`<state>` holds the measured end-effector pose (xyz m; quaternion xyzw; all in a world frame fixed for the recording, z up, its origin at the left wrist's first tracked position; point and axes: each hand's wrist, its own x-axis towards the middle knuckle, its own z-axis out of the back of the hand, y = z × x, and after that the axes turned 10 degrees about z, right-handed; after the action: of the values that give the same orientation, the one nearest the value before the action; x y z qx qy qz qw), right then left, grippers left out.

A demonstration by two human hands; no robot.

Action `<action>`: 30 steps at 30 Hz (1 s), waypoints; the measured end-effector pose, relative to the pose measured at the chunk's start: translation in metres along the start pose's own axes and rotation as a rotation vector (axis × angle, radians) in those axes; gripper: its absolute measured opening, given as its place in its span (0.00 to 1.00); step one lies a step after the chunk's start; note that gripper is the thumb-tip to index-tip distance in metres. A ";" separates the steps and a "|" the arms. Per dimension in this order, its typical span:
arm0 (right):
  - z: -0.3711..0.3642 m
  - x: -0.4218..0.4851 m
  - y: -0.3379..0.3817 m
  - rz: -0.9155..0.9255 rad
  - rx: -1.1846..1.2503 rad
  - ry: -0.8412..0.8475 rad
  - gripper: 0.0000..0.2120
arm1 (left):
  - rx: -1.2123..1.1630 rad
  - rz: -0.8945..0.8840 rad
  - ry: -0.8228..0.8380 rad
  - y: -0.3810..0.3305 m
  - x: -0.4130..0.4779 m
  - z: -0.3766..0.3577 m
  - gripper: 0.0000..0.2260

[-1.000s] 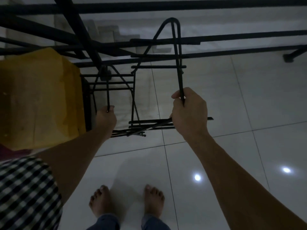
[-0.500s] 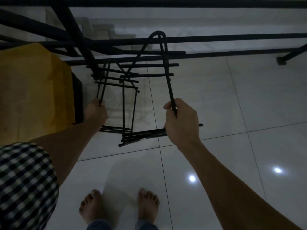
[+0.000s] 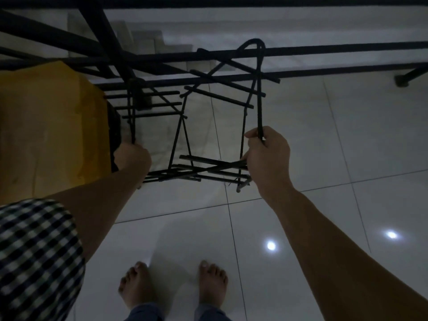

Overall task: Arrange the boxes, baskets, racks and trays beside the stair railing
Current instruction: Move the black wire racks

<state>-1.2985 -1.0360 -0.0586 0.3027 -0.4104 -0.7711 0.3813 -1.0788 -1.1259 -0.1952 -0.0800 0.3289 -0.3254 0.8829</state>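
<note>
The black rod rack is held tilted just in front of the stair railing. The left hand has its grip closed round one upright rod, and the right hand pinches the looped rod. A yellow box stands by the railing too, close beside the rack on the left hand's side, on the tiled floor.
</note>
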 end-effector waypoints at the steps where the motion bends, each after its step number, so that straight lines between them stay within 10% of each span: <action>1: 0.005 0.004 0.000 0.025 -0.019 -0.004 0.12 | 0.039 -0.043 0.108 -0.007 -0.005 -0.012 0.18; 3: 0.012 0.013 -0.002 0.087 -0.084 -0.001 0.11 | 0.195 -0.125 0.308 -0.011 -0.010 -0.037 0.22; 12: -0.017 0.033 -0.054 0.267 -0.468 0.169 0.07 | 0.343 -0.055 0.137 -0.002 0.010 0.004 0.25; 30: -0.083 0.032 -0.118 0.107 -0.423 0.226 0.07 | 0.473 -0.304 0.106 0.020 0.025 0.007 0.22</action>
<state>-1.2908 -1.0521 -0.2047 0.2782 -0.2100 -0.7797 0.5201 -1.0501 -1.1264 -0.2100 0.0967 0.2736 -0.5256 0.7997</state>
